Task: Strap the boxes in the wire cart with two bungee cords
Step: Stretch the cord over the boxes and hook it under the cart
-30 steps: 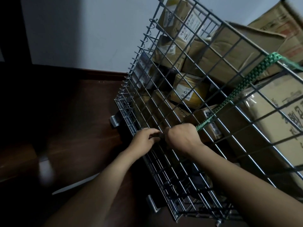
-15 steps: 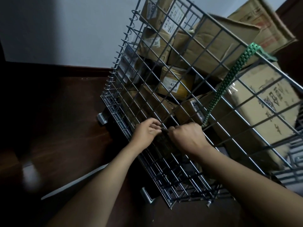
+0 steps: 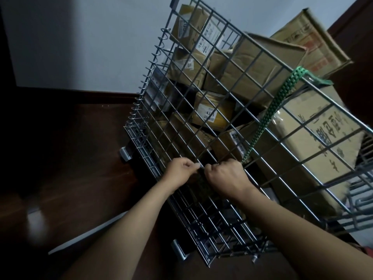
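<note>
A wire cart (image 3: 226, 47) holds several brown cardboard boxes (image 3: 262, 63). A green bungee cord (image 3: 270, 110) runs taut from the cart's top rim down the outside of the near mesh wall. Its lower end goes into my right hand (image 3: 226, 176), which is closed around it low on the mesh. My left hand (image 3: 179, 170) pinches a small metal piece against a wire just beside the right hand; the hook itself is hidden by the fingers. Only one cord shows.
The cart stands on a dark wooden floor (image 3: 70, 148) against a pale wall (image 3: 90, 37). A large printed box (image 3: 314, 142) fills the cart's right side. More wire framing (image 3: 361, 205) sits at the right edge. A pale strip (image 3: 88, 233) lies on the floor.
The view has shifted, so the cart sits a little differently in frame. Both hands stay at the same spot low on the mesh, fingers working slightly at the cord's end.
</note>
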